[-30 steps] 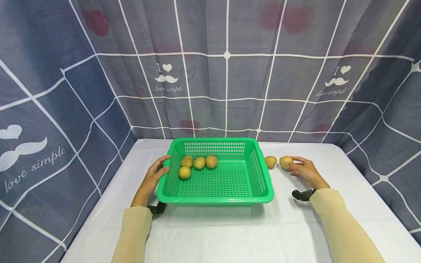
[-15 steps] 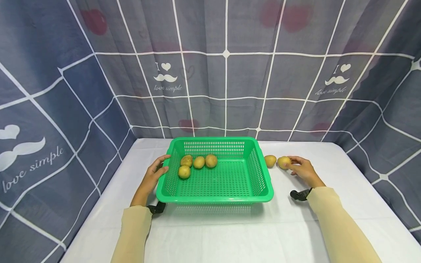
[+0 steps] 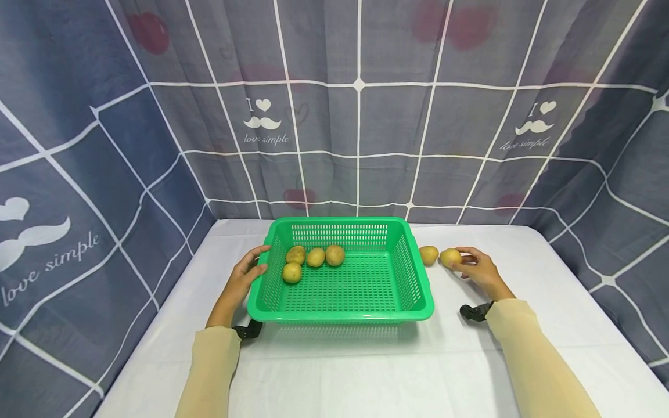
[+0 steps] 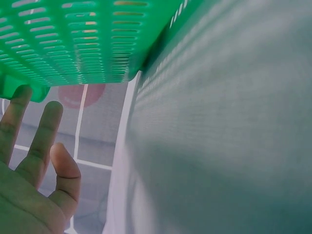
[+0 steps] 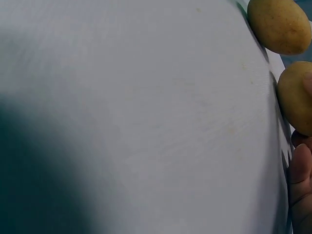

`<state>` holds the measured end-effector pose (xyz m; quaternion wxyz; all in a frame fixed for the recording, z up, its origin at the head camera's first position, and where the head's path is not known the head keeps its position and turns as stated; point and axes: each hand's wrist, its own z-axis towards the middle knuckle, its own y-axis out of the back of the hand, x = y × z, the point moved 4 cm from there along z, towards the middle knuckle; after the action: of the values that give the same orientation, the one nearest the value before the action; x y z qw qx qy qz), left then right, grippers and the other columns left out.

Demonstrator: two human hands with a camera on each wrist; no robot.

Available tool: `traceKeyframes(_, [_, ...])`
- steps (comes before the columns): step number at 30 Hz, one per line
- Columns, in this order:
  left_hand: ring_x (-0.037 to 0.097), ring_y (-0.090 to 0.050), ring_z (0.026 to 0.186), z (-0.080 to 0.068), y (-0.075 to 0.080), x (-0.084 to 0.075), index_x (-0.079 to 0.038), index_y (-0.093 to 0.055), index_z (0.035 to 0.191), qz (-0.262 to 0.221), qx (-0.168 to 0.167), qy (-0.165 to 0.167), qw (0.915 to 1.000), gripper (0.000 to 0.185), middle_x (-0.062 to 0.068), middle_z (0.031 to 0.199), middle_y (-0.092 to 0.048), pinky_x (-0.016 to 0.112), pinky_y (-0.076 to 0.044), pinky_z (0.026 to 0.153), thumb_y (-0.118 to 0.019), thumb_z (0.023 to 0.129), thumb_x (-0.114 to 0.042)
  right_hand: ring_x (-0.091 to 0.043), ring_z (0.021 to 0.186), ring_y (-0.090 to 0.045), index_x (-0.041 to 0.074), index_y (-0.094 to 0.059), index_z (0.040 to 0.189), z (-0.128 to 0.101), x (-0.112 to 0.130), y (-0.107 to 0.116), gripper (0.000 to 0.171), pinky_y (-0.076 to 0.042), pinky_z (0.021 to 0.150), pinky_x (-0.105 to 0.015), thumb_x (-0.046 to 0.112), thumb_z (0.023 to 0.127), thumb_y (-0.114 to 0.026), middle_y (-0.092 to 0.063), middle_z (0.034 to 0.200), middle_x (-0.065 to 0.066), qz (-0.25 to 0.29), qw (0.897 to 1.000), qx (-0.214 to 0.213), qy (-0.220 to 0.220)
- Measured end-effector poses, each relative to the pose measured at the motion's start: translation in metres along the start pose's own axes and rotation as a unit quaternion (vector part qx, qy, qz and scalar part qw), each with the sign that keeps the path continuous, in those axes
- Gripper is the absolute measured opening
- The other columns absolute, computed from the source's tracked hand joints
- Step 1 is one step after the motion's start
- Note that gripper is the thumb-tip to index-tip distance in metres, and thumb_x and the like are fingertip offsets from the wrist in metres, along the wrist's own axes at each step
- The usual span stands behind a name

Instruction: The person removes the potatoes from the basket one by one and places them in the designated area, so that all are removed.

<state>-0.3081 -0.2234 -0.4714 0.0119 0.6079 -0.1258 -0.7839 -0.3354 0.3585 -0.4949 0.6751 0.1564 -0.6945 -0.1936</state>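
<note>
A green plastic basket (image 3: 340, 318) with slotted walls stands mid-table, and several potatoes (image 3: 334, 255) lie in its left part. My left hand (image 3: 244, 278) rests at the basket's left rim. In the left wrist view its fingers are fairly straight, and one fingertip (image 4: 22, 91) touches the green lip. To the right of the basket, my right hand (image 3: 479, 271) holds a potato (image 3: 449, 257) between thumb and fingers, low at the table. Another potato (image 3: 428, 255) lies between that one and the basket. The right wrist view cuts off most of the right hand.
A white cloth (image 3: 334, 371) covers the table. Behind and at both sides hangs a grey-blue checked curtain (image 3: 324, 122). Black wrist straps with camera mounts (image 3: 474, 312) sit below the hands.
My right hand and its potato have shifted slightly left, closer to the other loose potato. The left hand and the basket stay in place, while the head view moves a little.
</note>
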Motion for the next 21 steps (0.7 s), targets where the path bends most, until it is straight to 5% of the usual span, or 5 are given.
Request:
traceKeyframes(6, [0.056,-0.014,0.161,0.0002,0.0010,0.0008,0.008,-0.042,0.158,0.004,0.003,-0.001,1.0000,0.051,0.030,0.174,-0.024,0.069,-0.020,0.126,-0.049,0.111,-0.007,-0.007,0.080,-0.060,-0.009,-0.048,0.152,0.0010,-0.0026,-0.0027,0.064,-0.057,0.068,-0.023,0.010,0.099,-0.078,-0.066,0.119,-0.023,-0.021,1.000,0.001,-0.003])
traceKeyframes(13, [0.052,-0.022,0.160,0.0010,0.0014,0.0008,0.006,-0.042,0.159,0.009,0.002,0.007,0.9999,0.051,0.027,0.173,-0.028,0.054,-0.030,0.123,-0.050,0.111,-0.008,-0.008,0.081,-0.059,-0.006,-0.048,0.153,0.0027,-0.0023,-0.0054,0.066,-0.056,0.066,-0.022,0.013,0.098,-0.079,-0.064,0.115,-0.019,-0.042,0.999,-0.007,-0.008])
traceKeyframes(21, [0.053,-0.020,0.160,0.0013,0.0008,0.0008,0.007,-0.042,0.159,0.004,0.003,0.006,1.0000,0.051,0.028,0.173,-0.027,0.064,-0.025,0.124,-0.049,0.110,-0.007,-0.007,0.073,-0.057,-0.008,-0.044,0.155,0.0017,-0.0030,-0.0043,0.069,-0.055,0.065,-0.021,0.013,0.099,-0.078,-0.059,0.105,-0.011,-0.023,0.999,-0.018,-0.016])
